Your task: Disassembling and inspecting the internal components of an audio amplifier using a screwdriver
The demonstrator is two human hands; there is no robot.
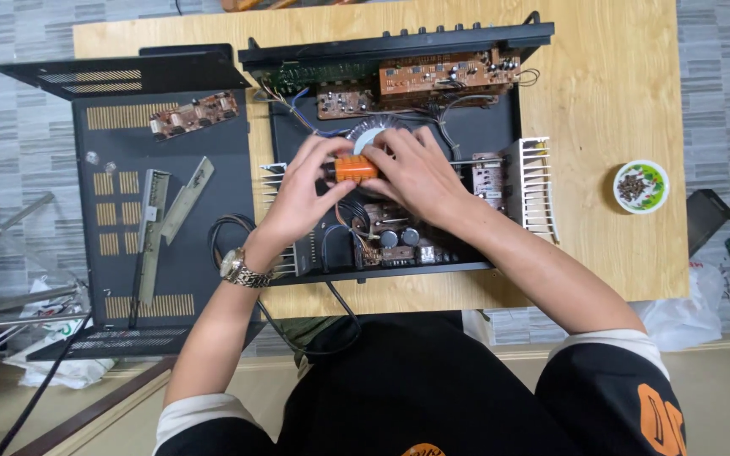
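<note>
An opened black amplifier chassis [500, 118] lies on a wooden table [610, 93], with brown circuit boards [445, 74] along its far side. Both my hands meet over its middle. My left hand [302, 190], with a metal wristwatch, and my right hand [416, 173] together grip a small orange cylindrical part [355, 168] just in front of a round white-wrapped transformer [371, 131]. My fingers hide most of the transformer and the parts under them. Black capacitors [399, 237] stand near the chassis front edge.
The removed black cover [171, 262] lies to the left, bearing a small brown board [194, 114] and two metal strips [171, 207]. A finned heat sink [534, 186] stands at the chassis right. A small round dish of screws [640, 186] sits on the table right. Black cables [331, 304] hang off the front.
</note>
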